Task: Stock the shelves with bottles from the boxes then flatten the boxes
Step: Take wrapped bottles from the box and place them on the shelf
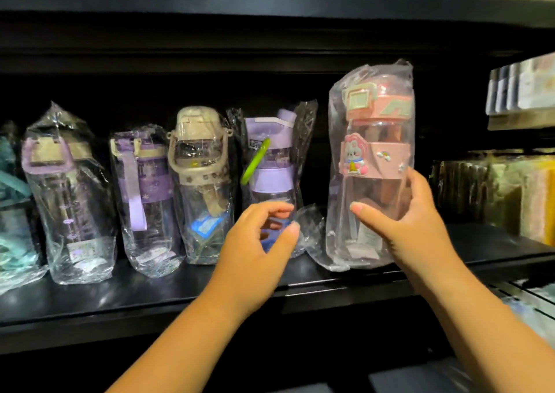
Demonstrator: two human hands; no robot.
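Now: stocking; pink bottle (372,164) upright at shelf (150,296) front.
Right hand (402,221): grasping pink bottle.
Left hand (264,242): curled by purple bottle (271,164); grip unclear.
Next: probably nudging back, letting go.

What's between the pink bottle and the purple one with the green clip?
Head view: only loose clear wrap low on the shelf beside the pink bottle; the gap above is bare.
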